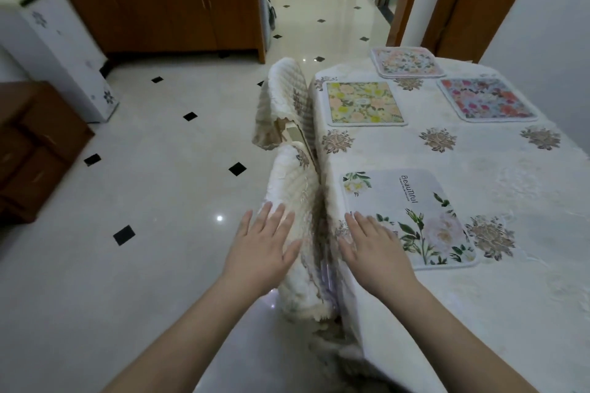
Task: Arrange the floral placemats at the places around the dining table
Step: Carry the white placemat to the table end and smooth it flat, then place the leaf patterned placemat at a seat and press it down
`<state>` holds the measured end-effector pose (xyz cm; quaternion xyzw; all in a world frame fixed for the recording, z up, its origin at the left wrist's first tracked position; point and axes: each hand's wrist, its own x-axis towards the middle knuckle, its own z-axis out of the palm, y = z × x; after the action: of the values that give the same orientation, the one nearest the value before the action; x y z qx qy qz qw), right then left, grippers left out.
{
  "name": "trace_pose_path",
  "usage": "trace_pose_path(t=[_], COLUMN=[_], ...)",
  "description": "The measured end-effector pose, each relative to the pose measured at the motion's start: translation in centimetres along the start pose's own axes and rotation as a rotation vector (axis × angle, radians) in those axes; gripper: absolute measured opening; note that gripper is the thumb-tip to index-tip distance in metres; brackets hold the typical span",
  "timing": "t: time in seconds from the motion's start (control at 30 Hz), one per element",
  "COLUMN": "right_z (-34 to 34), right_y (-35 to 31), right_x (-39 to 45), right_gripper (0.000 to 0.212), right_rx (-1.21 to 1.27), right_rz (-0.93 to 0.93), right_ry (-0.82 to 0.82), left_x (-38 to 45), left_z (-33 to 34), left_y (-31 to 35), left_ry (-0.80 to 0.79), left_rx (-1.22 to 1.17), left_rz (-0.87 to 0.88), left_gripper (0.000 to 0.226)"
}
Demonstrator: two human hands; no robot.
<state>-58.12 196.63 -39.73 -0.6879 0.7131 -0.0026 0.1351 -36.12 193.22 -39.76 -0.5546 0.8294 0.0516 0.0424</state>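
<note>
Several floral placemats lie flat on the dining table (pixel 479 166), which wears a cream embroidered cloth. Nearest is a white placemat (pixel 415 201) with green leaves and the word "Beautiful". A yellow floral placemat (pixel 362 103) lies further along the left edge. A pink and blue placemat (pixel 487 98) is at the far right, and a pale pink placemat (pixel 407 62) sits at the far end. My right hand (pixel 372 246) has straight fingers over the near left corner of the white placemat. Beside the table, my left hand (pixel 261 242) hovers spread above a chair back, holding nothing.
Two chairs with quilted cream covers (pixel 287 105) (pixel 300 188) are pushed in along the table's left side. A wooden cabinet (pixel 159 0) stands at the back, a white appliance (pixel 57 51) at the left wall, and a low wooden unit (pixel 32 143) at far left. The tiled floor (pixel 159 185) is shiny.
</note>
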Motion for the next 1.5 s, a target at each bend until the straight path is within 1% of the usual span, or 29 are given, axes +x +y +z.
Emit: trace_pose_path(t=[0.17, 0.3, 0.4, 0.53, 0.63, 0.73, 0.87, 1.0, 1.1, 1.17, 1.27, 1.33, 1.5], right_z=[0.9, 2.7, 3.9, 4.8, 5.3, 5.3, 5.5, 5.9, 6.0, 5.9, 4.9, 4.0, 2.7], right_y=[-9.7, -17.6, -22.7, -27.6, -30.1, -32.1, -33.5, -32.9, -31.2, -29.8, -27.4, -26.2, -24.2], right_x=[-1.4, -1.8, -2.1, -2.2, -1.8, -1.2, -0.1, 1.5, 3.2, 4.8, 7.8, 9.7, 13.8], right_gripper=[0.06, 0.058, 0.058, 0.06, 0.06, 0.06, 0.059, 0.061, 0.072, 0.075, 0.072, 0.069, 0.071], right_rx=[-0.049, -0.063, -0.091, -0.14, -0.165, -0.19, -0.174, -0.163, -0.172, -0.167, -0.141, -0.116, -0.074], right_rz=[-0.058, -0.112, -0.194, -0.285, -0.334, -0.384, -0.406, -0.388, -0.346, -0.309, -0.244, -0.202, -0.151], right_ry=[0.06, 0.088, 0.09, 0.085, 0.065, 0.081, 0.078, 0.076, 0.086, 0.091, 0.112, 0.145, 0.143], left_x=[-5.4, -9.7, -12.8, -15.9, -17.6, -18.6, -18.7, -16.8, -13.6, -10.9, -6.5, -3.6, 1.8], left_z=[0.0, 0.6, 0.9, 1.4, 1.6, 1.7, 1.8, 1.8, 1.9, 1.6, 1.0, 0.3, -1.3], left_y=[-8.5, -15.0, -18.8, -22.5, -24.5, -26.1, -27.6, -28.2, -27.9, -27.4, -26.5, -26.1, -25.7], left_ry=[0.051, 0.076, 0.087, 0.109, 0.13, 0.148, 0.145, 0.142, 0.136, 0.135, 0.13, 0.129, 0.117], left_rx=[-0.02, -0.008, -0.016, -0.008, -0.021, -0.04, -0.044, -0.048, -0.062, -0.069, -0.055, -0.054, -0.014], left_rz=[-0.07, -0.147, -0.212, -0.296, -0.354, -0.409, -0.445, -0.436, -0.395, -0.359, -0.294, -0.261, -0.186], left_gripper=[0.086, 0.084, 0.081, 0.077, 0.078, 0.077, 0.076, 0.072, 0.068, 0.068, 0.072, 0.071, 0.073])
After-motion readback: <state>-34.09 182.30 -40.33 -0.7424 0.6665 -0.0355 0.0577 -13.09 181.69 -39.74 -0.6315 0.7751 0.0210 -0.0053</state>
